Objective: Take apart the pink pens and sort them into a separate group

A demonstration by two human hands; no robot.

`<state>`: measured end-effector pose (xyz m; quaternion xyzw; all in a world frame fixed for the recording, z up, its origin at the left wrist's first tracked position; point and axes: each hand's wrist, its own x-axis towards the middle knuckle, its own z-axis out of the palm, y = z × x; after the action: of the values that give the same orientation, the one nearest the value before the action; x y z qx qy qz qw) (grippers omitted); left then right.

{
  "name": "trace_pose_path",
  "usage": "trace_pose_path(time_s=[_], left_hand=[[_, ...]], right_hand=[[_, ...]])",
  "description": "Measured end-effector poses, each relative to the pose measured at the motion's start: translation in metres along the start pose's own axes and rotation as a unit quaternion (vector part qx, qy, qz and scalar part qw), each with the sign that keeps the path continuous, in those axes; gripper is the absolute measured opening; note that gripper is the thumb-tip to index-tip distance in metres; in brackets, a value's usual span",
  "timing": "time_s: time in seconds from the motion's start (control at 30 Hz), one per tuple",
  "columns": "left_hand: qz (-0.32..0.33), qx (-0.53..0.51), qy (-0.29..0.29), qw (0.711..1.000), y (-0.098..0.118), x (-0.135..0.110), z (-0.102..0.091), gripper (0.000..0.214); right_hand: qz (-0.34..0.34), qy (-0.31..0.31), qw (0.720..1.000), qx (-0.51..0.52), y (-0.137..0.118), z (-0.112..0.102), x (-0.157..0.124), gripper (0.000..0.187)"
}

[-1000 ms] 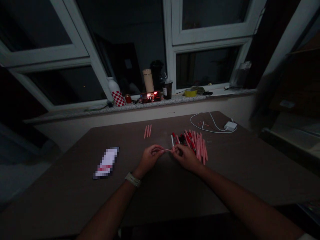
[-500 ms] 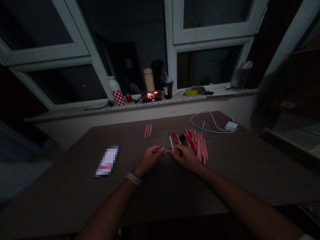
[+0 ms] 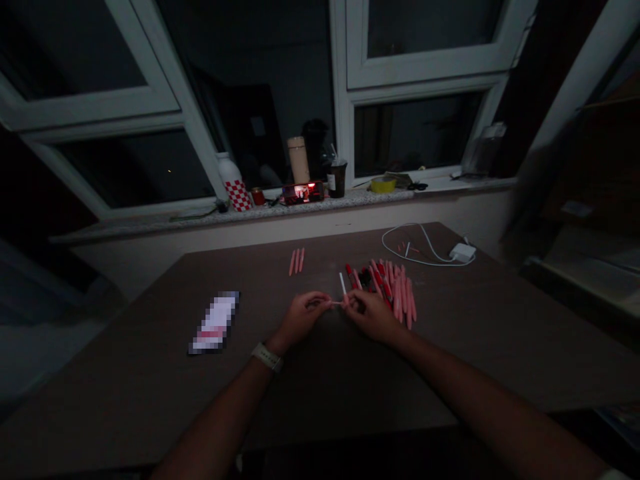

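Observation:
Over the middle of the desk my two hands are close together, fingertips nearly meeting. A thin pale rod (image 3: pixel 337 303) spans the small gap between them, its kind too small to make out. My left hand (image 3: pixel 301 317), with a watch on the wrist, is closed in a pinch on the rod's left end. My right hand (image 3: pixel 373 316) is closed at the rod's other end, and a slim white tube (image 3: pixel 342 282) sticks up from its fingers. Just beyond and right of that hand lies a pile of pink pens (image 3: pixel 403 293) with red and black ones (image 3: pixel 380 277) mixed in.
Three pink pens (image 3: pixel 297 261) lie side by side farther back. A phone (image 3: pixel 215 323) is at the left. At the back right, a white cable (image 3: pixel 429 243) with its charger (image 3: pixel 463 252) loops around small loose parts. Bottles, a cup and yellow tape (image 3: pixel 383 185) line the windowsill.
My left fingertips have shifted slightly right, toward my right hand, along the thin rod. My right hand and the white tube stay almost the same.

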<state>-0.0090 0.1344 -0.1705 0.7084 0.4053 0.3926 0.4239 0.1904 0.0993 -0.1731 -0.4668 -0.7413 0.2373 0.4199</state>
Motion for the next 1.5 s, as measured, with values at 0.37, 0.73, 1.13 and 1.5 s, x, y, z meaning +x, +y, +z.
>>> trace_pose_path(time_s=[0.37,0.73,1.13,1.5], left_hand=[[0.018,0.052,0.004,0.998,0.003,-0.001,0.002,0.027],[-0.021,-0.096,0.067,0.993,-0.008,0.006,-0.004,0.037],[0.022,0.019,0.029,0.999,0.003,0.0,0.004,0.025],[0.082,0.151,-0.006,0.985,0.008,-0.006,0.004,0.023]], right_hand=[[-0.013,-0.02,1.0,-0.014,0.003,0.003,-0.002,0.018],[-0.028,0.024,0.999,-0.013,0.009,0.003,0.0,0.019],[-0.069,0.01,0.997,-0.027,0.011,0.005,0.0,0.022],[-0.074,-0.017,0.996,-0.04,0.008,0.003,0.0,0.023]])
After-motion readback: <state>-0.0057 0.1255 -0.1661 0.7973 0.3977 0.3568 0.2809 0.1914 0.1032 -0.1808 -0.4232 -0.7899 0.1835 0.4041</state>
